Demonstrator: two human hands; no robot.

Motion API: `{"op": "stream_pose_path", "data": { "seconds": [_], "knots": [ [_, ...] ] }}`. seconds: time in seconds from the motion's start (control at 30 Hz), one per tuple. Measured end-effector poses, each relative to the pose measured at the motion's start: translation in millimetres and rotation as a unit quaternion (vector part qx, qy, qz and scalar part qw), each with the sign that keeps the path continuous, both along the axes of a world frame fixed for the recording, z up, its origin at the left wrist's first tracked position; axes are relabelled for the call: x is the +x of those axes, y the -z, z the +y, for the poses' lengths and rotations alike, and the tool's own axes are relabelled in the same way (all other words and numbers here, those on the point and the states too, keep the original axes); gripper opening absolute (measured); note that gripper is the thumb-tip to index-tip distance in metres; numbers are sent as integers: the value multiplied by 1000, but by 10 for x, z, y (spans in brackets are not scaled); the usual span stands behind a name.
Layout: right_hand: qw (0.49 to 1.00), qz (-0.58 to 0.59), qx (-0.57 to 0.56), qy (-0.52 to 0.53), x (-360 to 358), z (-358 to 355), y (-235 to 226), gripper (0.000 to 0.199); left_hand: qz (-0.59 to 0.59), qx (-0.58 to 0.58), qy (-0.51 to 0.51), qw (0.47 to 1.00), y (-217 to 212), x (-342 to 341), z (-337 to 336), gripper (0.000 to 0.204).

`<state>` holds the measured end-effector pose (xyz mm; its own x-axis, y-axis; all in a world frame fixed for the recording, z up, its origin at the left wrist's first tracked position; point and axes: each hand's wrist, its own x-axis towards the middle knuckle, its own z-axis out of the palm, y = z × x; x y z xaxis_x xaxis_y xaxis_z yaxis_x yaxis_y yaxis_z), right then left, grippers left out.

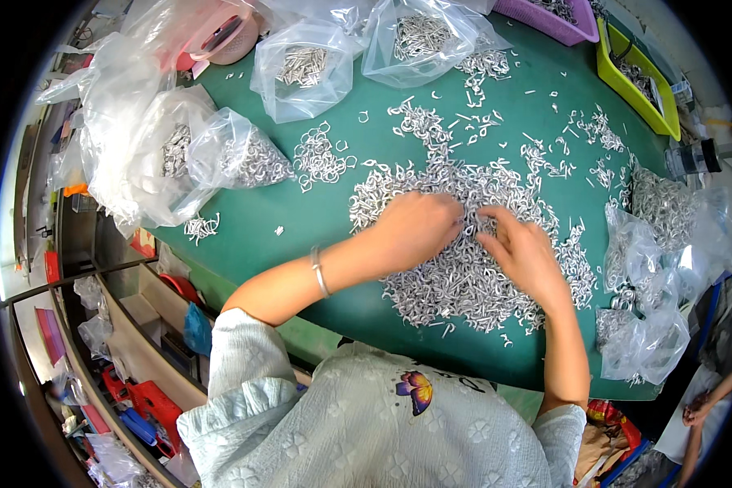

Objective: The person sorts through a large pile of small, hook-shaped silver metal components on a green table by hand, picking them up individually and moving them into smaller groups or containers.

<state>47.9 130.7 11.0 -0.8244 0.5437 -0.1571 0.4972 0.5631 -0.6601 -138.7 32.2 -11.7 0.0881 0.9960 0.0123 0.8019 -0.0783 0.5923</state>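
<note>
Both grips are down in the big pile of small silver metal hooks (pixel 464 252) mid-tabletop: my left hand (pixel 415 228) has fingers curled into the heap, my right hand (pixel 525 252) is pinching a few hooks. Green tabletop (pixel 301 228) underneath, clear plastic bags (pixel 220 154) of more hooks far left, yellow tray (pixel 638 81) far right.

Shiny metal hooks (pixel 464 276) are glinting on the table (pixel 301 220) (matt green, smooth), beside glossy clear plastic bags (pixel 301 69), crinkling.
</note>
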Motion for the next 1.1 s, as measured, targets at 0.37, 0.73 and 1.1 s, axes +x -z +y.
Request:
{"op": "stream_pose_path", "data": {
  "seconds": [0.37,0.73,1.1],
  "knots": [
    [998,19,-30,-52,427,-360,-134,25,-49,-34,33,998,-63,46,-502,26],
    [984,68,-103,125,14,-161,-104,14,14,52,-95,994,58,-239,-79,13],
    [970,94,-202,98,-121,-3,3,12,-729,-150,-170,646,-16,-744,-126,15]
  ]
}}
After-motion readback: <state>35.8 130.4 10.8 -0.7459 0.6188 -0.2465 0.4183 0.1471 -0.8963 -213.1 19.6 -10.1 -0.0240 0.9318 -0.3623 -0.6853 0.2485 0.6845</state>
